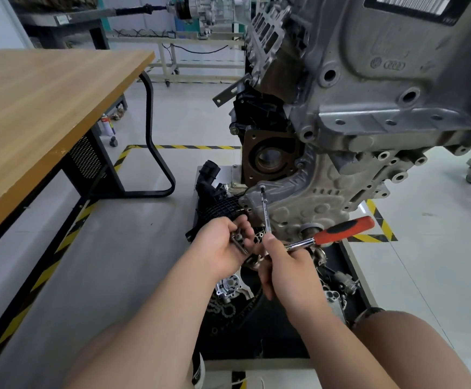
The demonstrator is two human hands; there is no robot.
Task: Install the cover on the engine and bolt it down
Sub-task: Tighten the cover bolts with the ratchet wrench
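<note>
My R hand [287, 265] is clenched round the ratchet [341, 230] at its head end, red handle sticking out to the right. Its extension bar [265, 211] runs up to the cover [299, 203], upper-left corner. L hand [223, 245] grips a bunch of bolts [238, 240] just left of the bar. Cover sits against the engine [383, 80], low on its front. Wooden table [46, 108] at left, loose parts on the black base [256, 341] below.
</note>
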